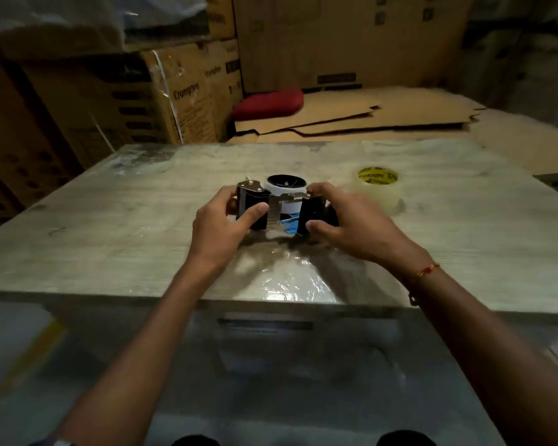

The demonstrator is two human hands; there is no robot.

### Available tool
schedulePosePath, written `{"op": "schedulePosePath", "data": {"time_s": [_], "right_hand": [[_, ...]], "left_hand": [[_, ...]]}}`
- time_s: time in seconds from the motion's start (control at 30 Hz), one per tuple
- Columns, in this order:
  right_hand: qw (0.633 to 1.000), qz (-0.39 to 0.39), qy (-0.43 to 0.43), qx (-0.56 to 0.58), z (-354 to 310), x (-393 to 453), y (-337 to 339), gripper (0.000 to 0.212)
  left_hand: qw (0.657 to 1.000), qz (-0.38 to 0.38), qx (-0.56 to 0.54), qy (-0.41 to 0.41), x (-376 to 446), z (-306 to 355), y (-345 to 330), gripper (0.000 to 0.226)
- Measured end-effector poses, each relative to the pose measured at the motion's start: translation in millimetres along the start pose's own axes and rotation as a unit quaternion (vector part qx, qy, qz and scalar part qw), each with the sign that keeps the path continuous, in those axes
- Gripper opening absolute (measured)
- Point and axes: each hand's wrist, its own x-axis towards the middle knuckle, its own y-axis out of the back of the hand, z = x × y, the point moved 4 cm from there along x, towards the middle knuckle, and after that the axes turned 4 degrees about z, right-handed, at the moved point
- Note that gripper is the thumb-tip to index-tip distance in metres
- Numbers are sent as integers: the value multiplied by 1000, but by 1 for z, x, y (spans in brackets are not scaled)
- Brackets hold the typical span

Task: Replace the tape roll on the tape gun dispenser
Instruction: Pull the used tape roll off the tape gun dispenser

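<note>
The tape gun dispenser [279, 207], black with a metal frame and a white spool core, lies on the pale wooden table [110, 239] near its middle. My left hand [223, 226] grips the dispenser's left end, thumb across its black front. My right hand [345, 225] grips the right end around the black handle. A clear tape roll [376, 193] with a yellow printed core lies flat on the table just to the right of the dispenser, apart from both hands.
Stacked cardboard boxes [181, 101] rise behind the table on the left. Flattened cardboard sheets [384, 114] and a red cushion [268, 103] lie behind it. Shiny plastic film [290, 284] covers the table's front edge.
</note>
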Motion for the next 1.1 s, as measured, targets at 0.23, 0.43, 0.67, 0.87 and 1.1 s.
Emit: {"op": "schedulePosePath", "data": {"time_s": [0.23, 0.43, 0.67, 0.87, 1.1], "right_hand": [[999, 3, 12, -51, -17, -34, 10, 58], [996, 20, 20, -88, -18, -45, 4, 56], [990, 26, 88, -110, -33, -26, 17, 39], [993, -41, 104, -28, -40, 2, -8, 29], [995, -53, 88, 0, -36, 5, -19, 34]], "left_hand": [[999, -42, 17, 30, -31, 6, 15, 56], [995, -85, 1, 45, -39, -4, 17, 40], [996, -82, 6, 25, -40, -6, 16, 38], [997, -35, 26, 63, -24, -15, 21, 41], [996, -45, 58, 59, -18, -15, 17, 45]]}}
